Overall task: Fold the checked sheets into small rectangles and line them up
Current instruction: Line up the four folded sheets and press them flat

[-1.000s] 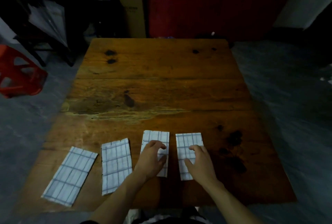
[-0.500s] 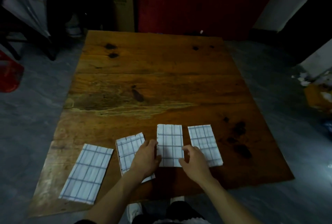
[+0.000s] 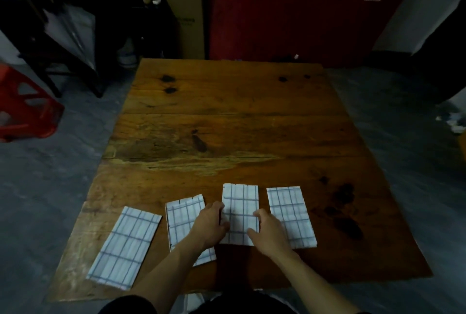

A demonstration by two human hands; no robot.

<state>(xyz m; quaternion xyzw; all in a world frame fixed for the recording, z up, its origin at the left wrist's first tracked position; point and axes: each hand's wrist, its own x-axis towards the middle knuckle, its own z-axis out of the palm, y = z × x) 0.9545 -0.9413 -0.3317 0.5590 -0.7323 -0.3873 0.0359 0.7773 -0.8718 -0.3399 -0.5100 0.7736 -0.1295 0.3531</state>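
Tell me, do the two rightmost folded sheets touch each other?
Apart. The head view shows a strip of bare wooden table between the third sheet and the rightmost sheet.

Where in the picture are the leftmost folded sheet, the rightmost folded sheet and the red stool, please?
Leftmost folded sheet (image 3: 124,247): head view, its middle.
Rightmost folded sheet (image 3: 290,215): head view, its middle.
Red stool (image 3: 24,109): head view, its side.

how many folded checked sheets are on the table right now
4, in a row along the near edge: far-left sheet, second sheet under the left hand, third sheet between both hands, rightmost sheet. None seems hidden.
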